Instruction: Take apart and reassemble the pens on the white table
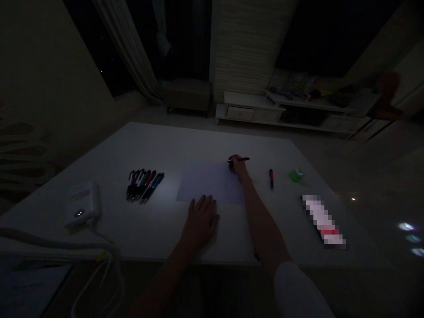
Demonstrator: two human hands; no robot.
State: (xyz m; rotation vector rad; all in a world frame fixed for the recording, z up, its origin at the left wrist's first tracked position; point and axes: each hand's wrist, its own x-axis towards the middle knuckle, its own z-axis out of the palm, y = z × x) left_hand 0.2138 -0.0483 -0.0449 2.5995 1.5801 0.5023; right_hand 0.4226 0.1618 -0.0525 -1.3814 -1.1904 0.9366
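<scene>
Head view. At the centre of a dimly lit white tabletop [185,141], a rectangular sheet of white paper [202,181], with faint rows of dark marks along the right part. At the upper right corner of the sheet, the right hand [237,165], fingers closed on a slim dark pen [243,159]; tip pointing left, contact with the paper impossible to tell. At the lower edge of the sheet, the left hand [201,218], empty, palm down, fingers slightly apart, fingertips at the paper's edge. Left of the sheet, a side-by-side group of slanted, multicoloured pens with dark clips [144,185]. Farther left, a white box-shaped device with a round button [82,203], near a thick pale cable [56,244]. Right of the right forearm, a short red-and-black pen [271,179], apart from a small translucent green block [296,175]. Nearer the front, a dark-edged phone with a pixelated bright screen [323,221]. Beyond the tabletop, a low white cabinet [240,113] and an upholstered bench [186,95].
</scene>
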